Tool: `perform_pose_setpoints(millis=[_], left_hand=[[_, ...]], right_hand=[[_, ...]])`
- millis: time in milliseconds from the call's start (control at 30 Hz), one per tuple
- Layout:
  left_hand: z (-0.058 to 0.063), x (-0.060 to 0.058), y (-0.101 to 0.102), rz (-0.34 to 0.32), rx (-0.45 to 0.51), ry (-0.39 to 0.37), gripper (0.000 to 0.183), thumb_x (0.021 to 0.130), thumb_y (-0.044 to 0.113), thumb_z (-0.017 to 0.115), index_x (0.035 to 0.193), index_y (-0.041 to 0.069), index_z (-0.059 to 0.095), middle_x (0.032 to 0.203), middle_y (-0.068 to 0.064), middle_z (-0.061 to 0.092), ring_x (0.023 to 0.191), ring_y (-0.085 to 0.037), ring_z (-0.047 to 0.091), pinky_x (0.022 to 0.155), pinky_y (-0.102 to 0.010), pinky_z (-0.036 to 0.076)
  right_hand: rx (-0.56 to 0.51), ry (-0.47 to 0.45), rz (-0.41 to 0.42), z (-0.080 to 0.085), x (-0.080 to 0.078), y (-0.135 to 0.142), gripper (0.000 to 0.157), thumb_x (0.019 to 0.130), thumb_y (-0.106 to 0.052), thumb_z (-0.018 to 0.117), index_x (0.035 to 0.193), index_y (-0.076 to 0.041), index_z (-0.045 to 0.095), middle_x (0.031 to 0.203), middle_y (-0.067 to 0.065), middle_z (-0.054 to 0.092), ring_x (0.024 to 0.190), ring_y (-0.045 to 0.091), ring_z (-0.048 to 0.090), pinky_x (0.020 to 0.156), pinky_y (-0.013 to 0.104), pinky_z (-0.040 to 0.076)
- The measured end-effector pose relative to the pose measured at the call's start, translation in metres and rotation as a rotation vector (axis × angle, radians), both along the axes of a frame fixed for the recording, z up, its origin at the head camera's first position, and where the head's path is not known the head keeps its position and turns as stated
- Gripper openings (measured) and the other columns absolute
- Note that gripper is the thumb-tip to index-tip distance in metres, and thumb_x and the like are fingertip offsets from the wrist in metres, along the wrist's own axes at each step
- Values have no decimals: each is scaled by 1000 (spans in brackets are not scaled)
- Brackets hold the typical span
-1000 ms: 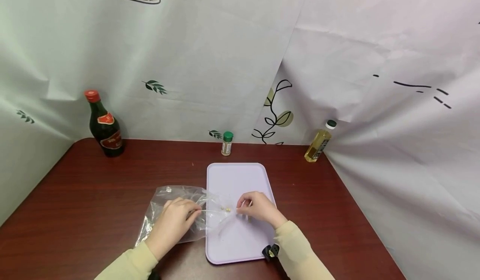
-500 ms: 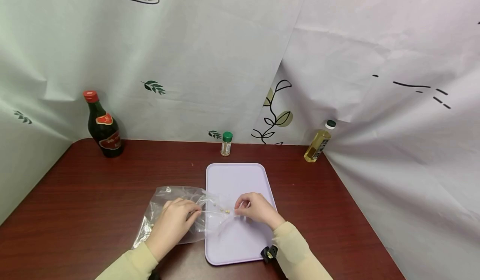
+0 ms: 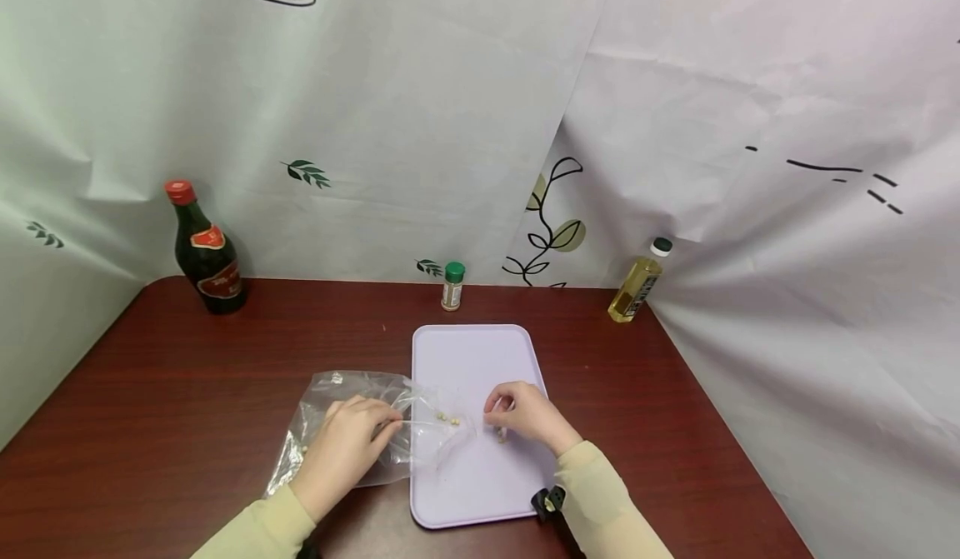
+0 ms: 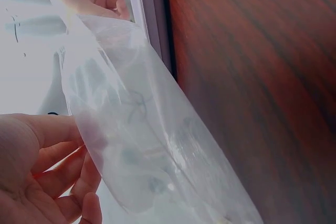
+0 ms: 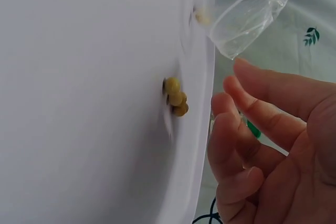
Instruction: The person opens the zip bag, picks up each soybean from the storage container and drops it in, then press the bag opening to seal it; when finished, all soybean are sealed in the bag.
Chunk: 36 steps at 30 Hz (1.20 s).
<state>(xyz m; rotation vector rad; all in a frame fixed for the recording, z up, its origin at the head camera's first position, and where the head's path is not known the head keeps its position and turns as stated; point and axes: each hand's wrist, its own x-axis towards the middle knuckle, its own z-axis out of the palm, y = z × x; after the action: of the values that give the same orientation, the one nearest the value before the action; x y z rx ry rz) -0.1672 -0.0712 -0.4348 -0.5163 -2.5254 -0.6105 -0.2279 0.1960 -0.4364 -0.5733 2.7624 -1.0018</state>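
My left hand (image 3: 347, 446) pinches the upper edge of a clear plastic bag (image 3: 363, 384) between thumb and fingers. The bag lies across the table and the left half of a pale lilac tray (image 3: 468, 351), its mouth facing right. Small round yellowish balls (image 3: 450, 420), bean-like, show at the mouth. More such balls (image 5: 176, 98) lie on the tray below my right hand (image 3: 521, 411). That hand hovers just right of the mouth with bent fingers; in the right wrist view nothing shows between its fingers (image 5: 226, 135) and thumb, and the bag's corner hangs near the thumb tip.
A small green-capped shaker (image 3: 452, 288) stands behind the tray. At the back left is a dark red-capped bottle (image 3: 212, 255), and at the back right a bottle of yellow oil (image 3: 636, 288). A white printed cloth (image 3: 420, 126) backs the dark red table (image 3: 315, 326).
My right hand first shifts slightly left at the bag's mouth, then draws back right, away from its edge. Balls come into sight on the tray under it. The left hand keeps its place.
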Motion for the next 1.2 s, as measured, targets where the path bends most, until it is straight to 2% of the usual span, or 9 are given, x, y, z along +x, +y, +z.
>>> perform_pose_setpoints(millis=[333,567,800,1200], left_hand=[[0,1,-1,-3,2,12,12,71,14,82,78,15,72,81,3,71,79,-15,64,70,-35,42],[-1,1,-1,-3,4,17,12,70,14,82,78,15,72,81,3,71,79,-15,64,70,-35,42],[0,1,-2,-7,4,7,12,71,14,82,79,14,72,81,3,71,80,-16,64,71,-35,43],[1,3,-2,-3,-6,-4,11,72,15,81,79,15,73,82,3,71,81,-15,64,71,-35,42]], right_hand=[[70,-29,-60,2,3,7,13,73,-11,78,71,-11,65,57,-7,48,51,5,45,48,21,38],[165,-70,-102,3,8,10,19,68,-19,82,66,-15,63,56,-7,49,51,7,46,48,24,36],[241,-99,-97,3,11,10,23,65,-23,84,64,-18,61,58,-7,50,54,8,46,50,26,35],[308,-83,-117,2,13,5,24,66,-21,83,61,-18,60,57,-8,49,54,8,44,50,26,34]])
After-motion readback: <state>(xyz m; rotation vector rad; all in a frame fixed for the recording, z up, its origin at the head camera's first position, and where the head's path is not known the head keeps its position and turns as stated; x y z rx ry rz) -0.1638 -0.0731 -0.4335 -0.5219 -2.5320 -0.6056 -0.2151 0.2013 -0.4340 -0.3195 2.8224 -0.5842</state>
